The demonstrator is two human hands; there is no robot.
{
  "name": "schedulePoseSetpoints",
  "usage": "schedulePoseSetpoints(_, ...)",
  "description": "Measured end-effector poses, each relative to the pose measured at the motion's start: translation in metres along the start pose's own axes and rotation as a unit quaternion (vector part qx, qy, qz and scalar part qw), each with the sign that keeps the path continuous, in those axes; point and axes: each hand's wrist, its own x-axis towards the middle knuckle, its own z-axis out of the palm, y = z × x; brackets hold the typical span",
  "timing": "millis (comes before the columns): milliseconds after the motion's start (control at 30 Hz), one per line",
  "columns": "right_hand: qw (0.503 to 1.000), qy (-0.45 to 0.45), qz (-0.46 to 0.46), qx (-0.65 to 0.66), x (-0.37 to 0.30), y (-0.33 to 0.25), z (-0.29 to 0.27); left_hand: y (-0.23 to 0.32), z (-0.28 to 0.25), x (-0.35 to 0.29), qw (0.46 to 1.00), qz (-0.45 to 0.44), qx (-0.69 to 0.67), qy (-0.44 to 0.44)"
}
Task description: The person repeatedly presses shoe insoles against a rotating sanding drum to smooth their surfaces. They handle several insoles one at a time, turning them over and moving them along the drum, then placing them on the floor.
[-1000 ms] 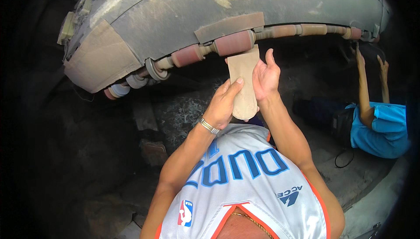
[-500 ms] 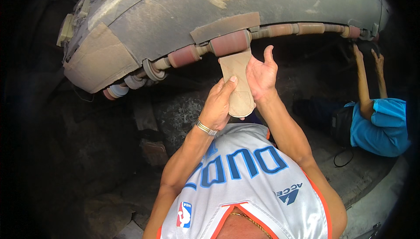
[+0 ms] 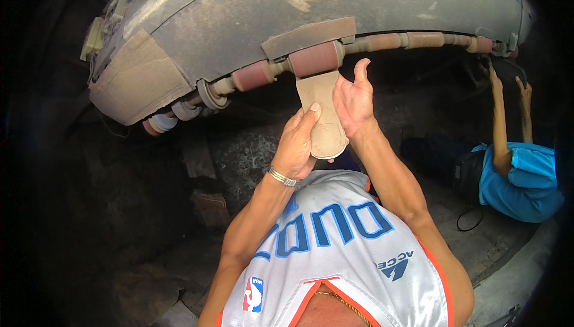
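A tan shoe insole [image 3: 328, 107] is held flat, its wide end against the underside of a reddish sanding roller [image 3: 315, 58]. My left hand [image 3: 297, 143] grips it near the rounded heel, thumb on top and fingers underneath. From the right side my right hand [image 3: 354, 102] supports the front part. The thumb of that hand points up and away, while its fingers pass behind the insole and are mostly hidden. Only the palm and thumb show plainly.
A long dusty machine housing [image 3: 239, 25] with a cardboard flap [image 3: 140, 78] curves overhead. More rollers [image 3: 251, 75] sit along its shaft. At the right, a person in a blue shirt [image 3: 517, 177] reaches toward the shaft's far end. Pale scraps [image 3: 251, 153] lie below.
The insole and both my hands have shifted very slightly left. The grip looks the same. At the right, the other person appears slightly lower in the picture.
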Motion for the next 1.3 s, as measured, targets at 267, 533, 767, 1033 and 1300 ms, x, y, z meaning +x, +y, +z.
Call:
schedulePoseSetpoints(267, 1.0, -0.018, -0.007, -0.011, 0.005, -0.003, -0.01, -0.007, -0.002, 0.005, 1.0, -0.009, 0.011, 0.005)
schedulePoseSetpoints(533, 0.997, 0.022, 0.013, 0.073, -0.029, 0.012, -0.02, -0.024, -0.003, -0.025, 0.998, -0.061, 0.022, 0.014)
schedulePoseSetpoints(767, 0.999, -0.011, -0.022, 0.027, 0.008, 0.006, -0.016, -0.013, -0.007, -0.002, 1.0, -0.012, -0.003, 0.011)
schedulePoseSetpoints(1033, 0.999, 0.011, -0.029, -0.038, 0.009, 0.002, -0.006, -0.003, -0.006, 0.001, 0.999, 0.004, -0.035, -0.012)
schedulePoseSetpoints(1300, 0.999, -0.016, -0.037, 0.017, 0.005, 0.005, -0.011, -0.006, -0.009, -0.002, 1.0, -0.027, -0.003, -0.016)
